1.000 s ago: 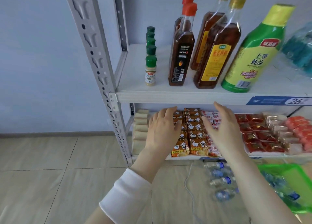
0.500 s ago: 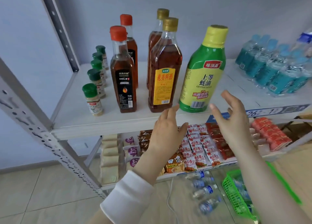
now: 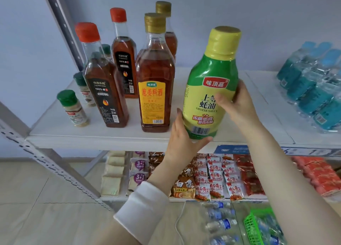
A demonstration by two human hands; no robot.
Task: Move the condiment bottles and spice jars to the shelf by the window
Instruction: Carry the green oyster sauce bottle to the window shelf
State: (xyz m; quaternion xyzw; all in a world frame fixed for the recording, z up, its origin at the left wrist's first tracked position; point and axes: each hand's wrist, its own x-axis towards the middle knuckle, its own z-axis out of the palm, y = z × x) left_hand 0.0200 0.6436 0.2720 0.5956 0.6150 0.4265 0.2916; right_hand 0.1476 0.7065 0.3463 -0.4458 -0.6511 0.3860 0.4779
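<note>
Shelf post (image 3: 60,23): grey perforated upright in the upper left of the frame, at the back corner of the white shelf (image 3: 92,136).
Spice jars: green-capped, in a row along the shelf's left side; the front jar (image 3: 72,108) stands near the shelf's front, a second jar (image 3: 84,89) is behind it, and further green caps show through the glass farther back.
Red-capped bottles: two upright dark sauce bottles, the front one (image 3: 103,82) just right of the spice jars and the back one (image 3: 123,60) behind it.
Gold-capped bottles: two upright amber bottles at centre; the near one (image 3: 155,82) has a yellow label, and the far one (image 3: 167,23) is mostly hidden behind it.
Left hand (image 3: 182,139): white sleeve (image 3: 142,211) at the wrist; its grip cups the oyster sauce bottle's base, fingers up the lower left side and thumb under the front edge.
Oyster sauce bottle (image 3: 210,89): green and yellow, leaning slightly, at the shelf's front edge right of centre; its base may be just off the board, but I cannot tell.
Right hand (image 3: 239,106): its grip wraps the bottle's right side, thumb lying across the label.
Water packs (image 3: 313,86): shrink-wrapped blue bottles at the shelf's right end.
Snack packets (image 3: 212,176): rows on the lower shelf.
Green basket (image 3: 252,226): on the floor, lower right.
</note>
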